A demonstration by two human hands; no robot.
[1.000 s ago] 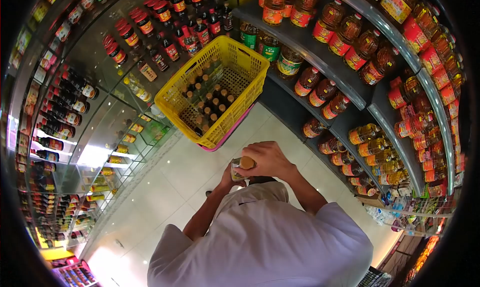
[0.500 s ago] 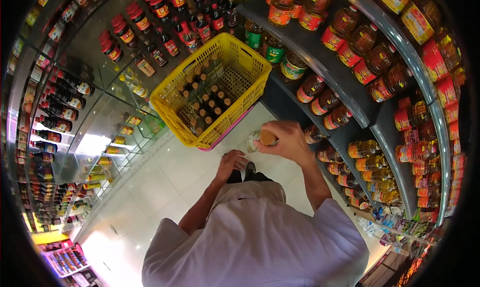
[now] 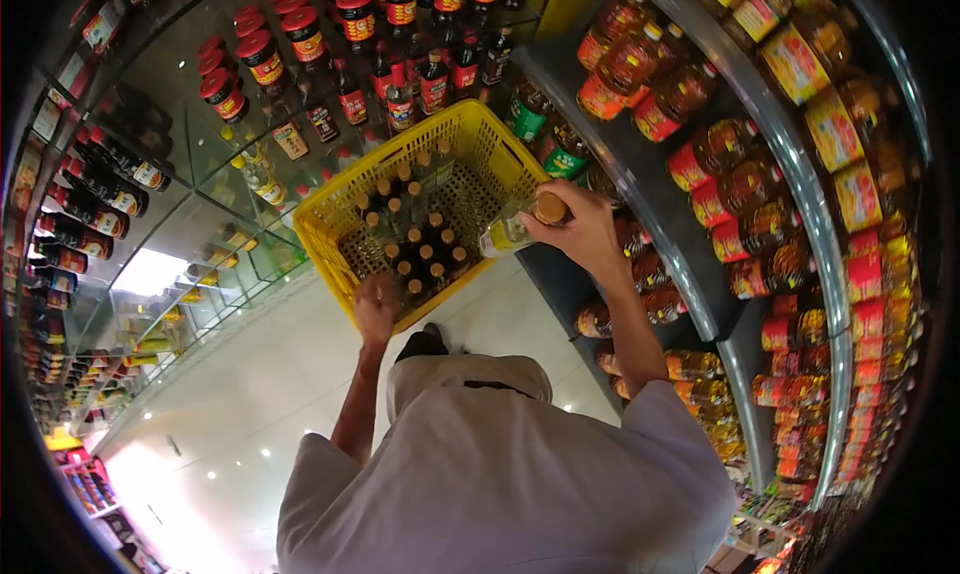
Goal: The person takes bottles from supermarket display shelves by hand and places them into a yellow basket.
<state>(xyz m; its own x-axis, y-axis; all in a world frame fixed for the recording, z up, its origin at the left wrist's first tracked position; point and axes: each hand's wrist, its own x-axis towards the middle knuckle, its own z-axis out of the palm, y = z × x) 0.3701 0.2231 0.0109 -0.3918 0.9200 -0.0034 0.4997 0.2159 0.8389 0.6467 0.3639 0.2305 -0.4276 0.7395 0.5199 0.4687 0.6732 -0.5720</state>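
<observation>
A yellow plastic basket (image 3: 470, 134) with slotted walls stands in front of me, holding several bottles with tan caps (image 3: 415, 236) grouped toward its near side. My right hand (image 3: 588, 232) grips a clear bottle (image 3: 508, 236) near its tan cap. This bottle is tilted, its body at the basket's right rim; whether it touches the rim I cannot tell. At the near left corner of the basket, my left hand (image 3: 376, 309) has its fingers curled over the rim, slightly blurred.
Glass shelves with red-lidded jars (image 3: 265, 59) and dark sauce bottles (image 3: 352, 99) rise ahead and left. Curved dark shelves (image 3: 690, 284) on the right carry large oil bottles (image 3: 715, 154). Pale floor tiles (image 3: 500, 319) lie below the basket.
My right hand has raised the bottle from over the floor to the basket's right rim. My left hand has gone forward and left to the basket's near corner. The view has shifted.
</observation>
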